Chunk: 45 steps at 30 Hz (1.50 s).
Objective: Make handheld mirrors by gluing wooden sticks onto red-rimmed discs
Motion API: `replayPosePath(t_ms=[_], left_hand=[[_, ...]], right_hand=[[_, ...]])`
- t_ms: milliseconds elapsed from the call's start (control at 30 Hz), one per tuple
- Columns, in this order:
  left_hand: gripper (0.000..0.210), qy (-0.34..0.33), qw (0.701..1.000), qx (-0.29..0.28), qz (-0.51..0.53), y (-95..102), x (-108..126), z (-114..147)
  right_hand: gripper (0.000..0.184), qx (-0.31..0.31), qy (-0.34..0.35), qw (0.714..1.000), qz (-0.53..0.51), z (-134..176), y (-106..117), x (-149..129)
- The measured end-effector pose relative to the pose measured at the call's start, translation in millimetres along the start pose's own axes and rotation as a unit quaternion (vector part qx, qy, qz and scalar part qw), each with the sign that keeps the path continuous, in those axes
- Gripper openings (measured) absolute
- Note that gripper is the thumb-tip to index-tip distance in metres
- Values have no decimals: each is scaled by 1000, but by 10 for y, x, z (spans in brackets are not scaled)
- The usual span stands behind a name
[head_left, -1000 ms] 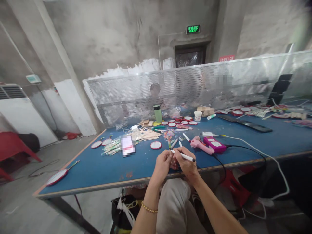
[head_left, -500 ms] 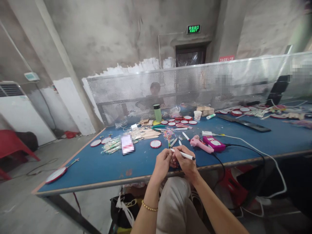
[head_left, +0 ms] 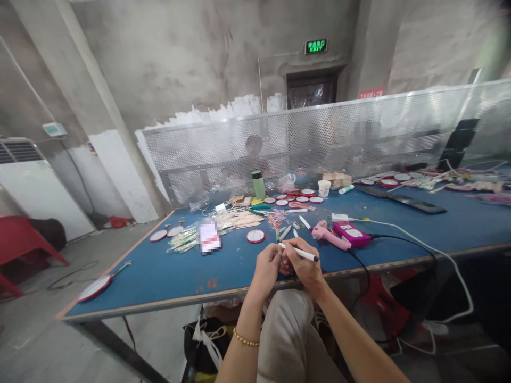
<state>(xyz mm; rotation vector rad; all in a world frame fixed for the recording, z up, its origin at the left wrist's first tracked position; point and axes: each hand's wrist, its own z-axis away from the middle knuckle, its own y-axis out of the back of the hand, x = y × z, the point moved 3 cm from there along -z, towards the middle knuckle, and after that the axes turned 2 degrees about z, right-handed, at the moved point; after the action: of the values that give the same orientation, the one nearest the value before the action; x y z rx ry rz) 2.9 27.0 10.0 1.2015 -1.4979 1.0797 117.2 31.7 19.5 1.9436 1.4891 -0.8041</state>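
The green sign (head_left: 316, 47) reads "EXIT".

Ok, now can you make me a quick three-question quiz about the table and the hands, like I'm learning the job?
1. Which hand is holding a white marker with a black end?
2. True or false: the green bottle stands upright on the blue table.
3. Pick one. What lies right beside the pink glue gun?
a) the exit sign
b) the magenta box
c) the gold beaded bracelet

Key:
1. The right hand.
2. True.
3. b
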Motion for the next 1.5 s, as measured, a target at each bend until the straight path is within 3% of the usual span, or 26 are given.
replayPosePath(t_ms=[1500], left_hand=[[28,-2,1000,6,0,-10,14,2]], right_hand=[[21,11,23,1000,17,9,14,-21]])
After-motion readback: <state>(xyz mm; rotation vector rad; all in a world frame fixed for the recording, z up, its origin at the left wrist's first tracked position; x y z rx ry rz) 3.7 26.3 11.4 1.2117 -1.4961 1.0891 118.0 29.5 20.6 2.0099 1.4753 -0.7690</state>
